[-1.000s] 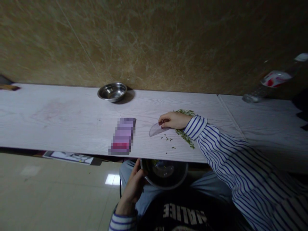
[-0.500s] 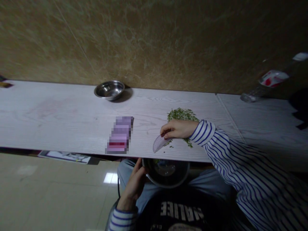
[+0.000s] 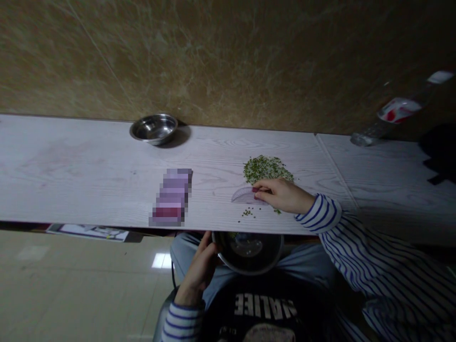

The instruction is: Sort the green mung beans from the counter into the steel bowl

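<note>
My right hand pinches a clear plastic protractor, its curved edge toward the left, just above the tabletop. Beyond the hand lies a spread of small green beans. A few loose beans are scattered nearer the table's front edge. With its fingers closed over the rim, my left hand grips a dark metal bowl, which sits at my lap right below that edge. Some green bits show inside the bowl, though the table hides its far part.
A small steel bowl stands by the wall. Left of the beans lies a blurred-out purple, phone-like slab on the pale wooden table. A plastic bottle and a dark object are at the right.
My right hand with the protractor has moved right and away from the front edge; the protractor has turned flatter. More loose beans show near the edge. My left hand still grips the bowl.
</note>
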`<state>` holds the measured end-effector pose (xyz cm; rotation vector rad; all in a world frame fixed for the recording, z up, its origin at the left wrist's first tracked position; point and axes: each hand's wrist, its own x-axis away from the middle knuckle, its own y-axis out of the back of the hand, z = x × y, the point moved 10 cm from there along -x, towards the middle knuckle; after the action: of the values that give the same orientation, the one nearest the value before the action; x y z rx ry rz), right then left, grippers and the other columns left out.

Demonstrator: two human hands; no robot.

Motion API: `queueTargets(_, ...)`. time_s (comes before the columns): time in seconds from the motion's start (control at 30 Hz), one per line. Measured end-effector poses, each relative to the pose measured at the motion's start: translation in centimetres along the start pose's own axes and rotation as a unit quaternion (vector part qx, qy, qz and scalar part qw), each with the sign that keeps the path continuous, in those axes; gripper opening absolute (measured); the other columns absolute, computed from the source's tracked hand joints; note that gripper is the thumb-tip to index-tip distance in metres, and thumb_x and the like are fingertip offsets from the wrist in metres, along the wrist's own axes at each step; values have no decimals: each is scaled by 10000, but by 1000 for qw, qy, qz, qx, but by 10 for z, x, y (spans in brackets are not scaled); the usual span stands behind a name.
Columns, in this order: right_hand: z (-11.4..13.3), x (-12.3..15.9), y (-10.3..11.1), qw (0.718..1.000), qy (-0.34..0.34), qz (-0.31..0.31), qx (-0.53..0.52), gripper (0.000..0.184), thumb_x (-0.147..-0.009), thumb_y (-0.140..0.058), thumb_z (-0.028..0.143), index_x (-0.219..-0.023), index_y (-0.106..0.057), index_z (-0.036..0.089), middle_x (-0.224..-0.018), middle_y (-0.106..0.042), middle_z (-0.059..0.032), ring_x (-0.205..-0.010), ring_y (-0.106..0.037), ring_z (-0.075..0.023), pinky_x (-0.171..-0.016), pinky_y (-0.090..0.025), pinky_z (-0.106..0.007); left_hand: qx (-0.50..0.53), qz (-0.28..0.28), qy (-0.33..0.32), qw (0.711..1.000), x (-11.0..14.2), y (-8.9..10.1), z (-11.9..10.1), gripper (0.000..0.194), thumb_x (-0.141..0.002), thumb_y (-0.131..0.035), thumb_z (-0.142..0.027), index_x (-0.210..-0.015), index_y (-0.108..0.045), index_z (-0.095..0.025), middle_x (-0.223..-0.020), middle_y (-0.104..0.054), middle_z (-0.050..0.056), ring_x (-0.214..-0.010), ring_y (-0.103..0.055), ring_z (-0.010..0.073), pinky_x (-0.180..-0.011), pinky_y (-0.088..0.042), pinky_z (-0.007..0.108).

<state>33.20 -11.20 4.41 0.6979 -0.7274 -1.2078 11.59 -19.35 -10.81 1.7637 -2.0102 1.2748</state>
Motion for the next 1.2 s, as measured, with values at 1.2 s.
queueTargets(1.2,-2,48,-13,998,-12,-15,-57,202,-900,-622,211,-1060,-745,192,-1009,-815,-73,-953,-762,-223,-808,-563,-314,-32,13,-8,999,10,-8,12,704,-579,-674,-162,-1279,-621,-226,-828,-700,-6,-701,-601,181,-616,-462,271)
